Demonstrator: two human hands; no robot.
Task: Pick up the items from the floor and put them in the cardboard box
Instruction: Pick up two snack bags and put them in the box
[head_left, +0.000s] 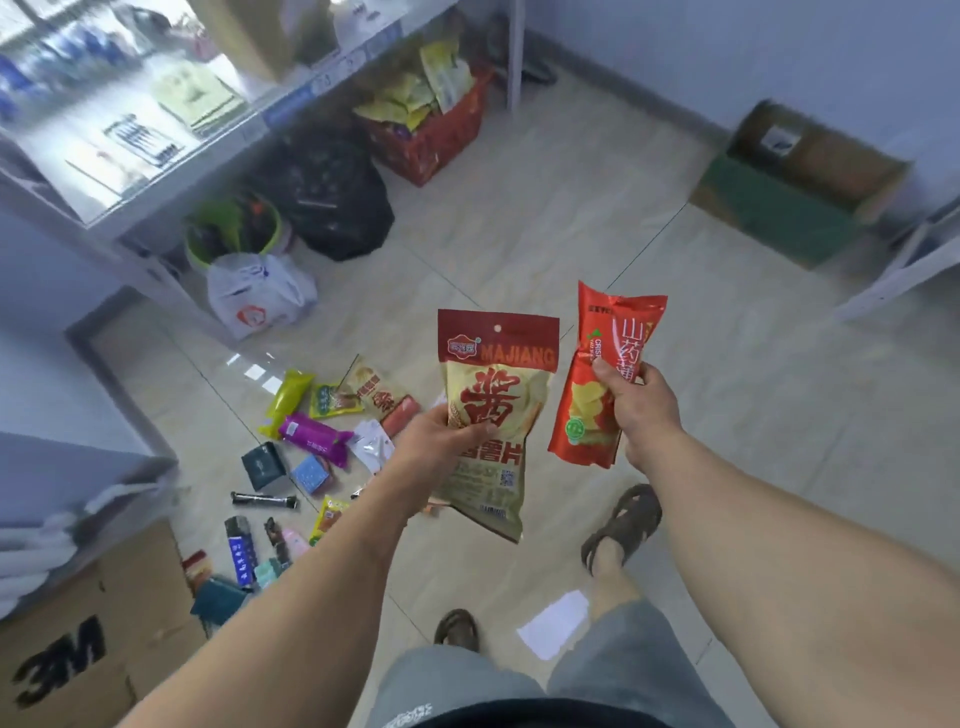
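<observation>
Gripping the beige snack bag (491, 415) in left hand (441, 441), the red bag (597, 384) in right hand (641, 400). Lying far right: the cardboard box (800, 171), nearer the right hand

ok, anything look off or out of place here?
Yes: small packets lie strewn across the floor tiles beside the 3M cardboard box. Left hand holds a beige snack bag; right hand, a red one.

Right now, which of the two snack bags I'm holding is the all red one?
The red chip bag in your right hand. The one in your left hand, the MAJIANG bag, is beige with only a red top band.
</observation>
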